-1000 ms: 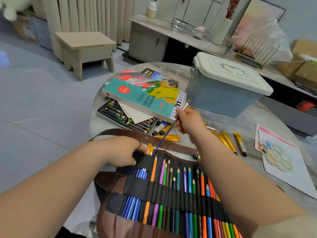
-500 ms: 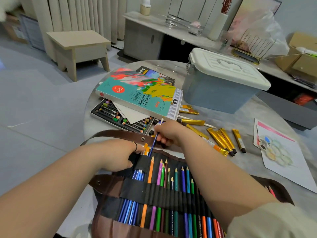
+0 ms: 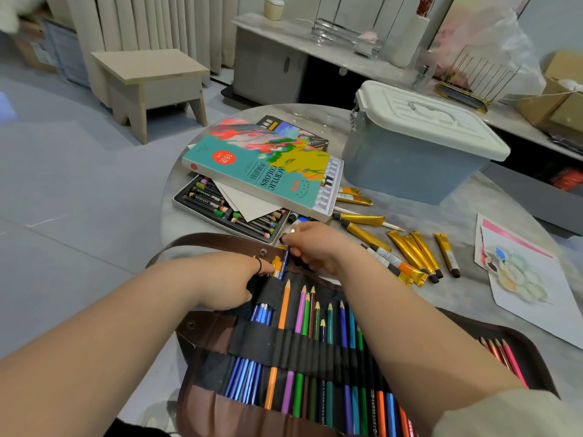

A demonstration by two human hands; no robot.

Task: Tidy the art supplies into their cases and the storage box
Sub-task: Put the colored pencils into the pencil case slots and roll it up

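Note:
A brown roll-up pencil case (image 3: 220,329) lies open at the table's near edge, its black elastic loops filled with several coloured pencils (image 3: 315,348). My left hand (image 3: 227,279) grips the case's black top-left pocket, holding it open. My right hand (image 3: 312,247) pinches a thin blue paintbrush (image 3: 283,263), whose lower end is inside that pocket beside other blue brushes. A teal acrylic colours box (image 3: 262,171) rests on an open tin of oil pastels (image 3: 217,209). Several gold paint tubes (image 3: 410,250) lie loose on the table. The blue storage box (image 3: 416,159) with a white lid stands behind, shut.
A paper sheet with a painted palette (image 3: 523,275) lies at the right edge of the round marble table (image 3: 441,291). A wooden stool (image 3: 148,80) stands on the floor at the back left. A low cabinet (image 3: 284,61) with vases runs along the far wall.
My right hand came down from near the acrylic box towards the case, pushing the blue paintbrush deeper into the pocket. My left hand kept its grip on the pocket.

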